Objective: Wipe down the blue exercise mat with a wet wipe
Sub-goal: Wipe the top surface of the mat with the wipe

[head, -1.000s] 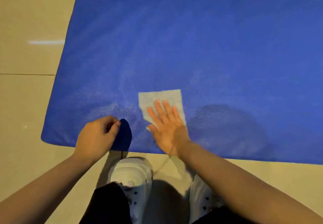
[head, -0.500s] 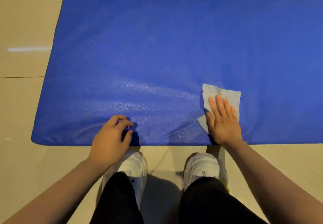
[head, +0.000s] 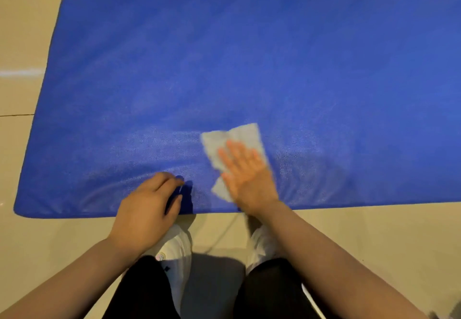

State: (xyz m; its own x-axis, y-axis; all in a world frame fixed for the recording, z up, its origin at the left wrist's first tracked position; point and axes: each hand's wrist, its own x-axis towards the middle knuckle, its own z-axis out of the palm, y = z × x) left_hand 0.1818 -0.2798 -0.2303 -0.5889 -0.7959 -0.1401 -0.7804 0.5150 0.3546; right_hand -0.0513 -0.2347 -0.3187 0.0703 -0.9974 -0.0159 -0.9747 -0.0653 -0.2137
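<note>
A large blue exercise mat (head: 249,57) lies flat on the tiled floor and fills most of the head view. A white wet wipe (head: 224,141) lies on the mat near its front edge. My right hand (head: 245,174) presses flat on the wipe with straight fingers. My left hand (head: 147,209) rests on the mat's front edge to the left, its fingers curled with the tips on the mat. Damp, shiny streaks show on the mat around the wipe.
Beige floor tiles (head: 374,239) surround the mat. My two white shoes (head: 174,249) and black trouser legs (head: 149,291) stand just in front of the mat's near edge. A thin cord (head: 222,234) lies on the floor between the shoes.
My right hand slid the wipe right across the mat and then back left toward my left hand. The wipe is now more crumpled. My left hand stayed on the front edge.
</note>
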